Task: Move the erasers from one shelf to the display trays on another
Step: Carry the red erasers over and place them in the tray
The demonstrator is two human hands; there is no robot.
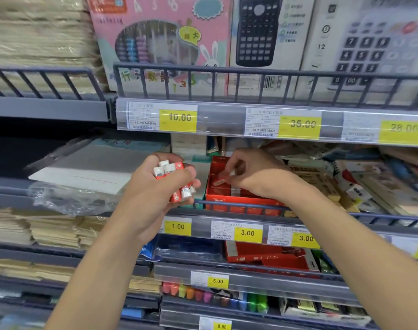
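Bunch of red-and-white sleeved erasers clamped in curled left hand fingers; right hand fingers pinching one blurred eraser over red display tray.

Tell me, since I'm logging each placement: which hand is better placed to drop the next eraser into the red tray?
Right. The right hand pinches one eraser directly over the red tray; the left hand is full of erasers, beside it.

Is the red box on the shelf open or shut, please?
Open: the red box has no lid on top, and the right hand reaches inside.
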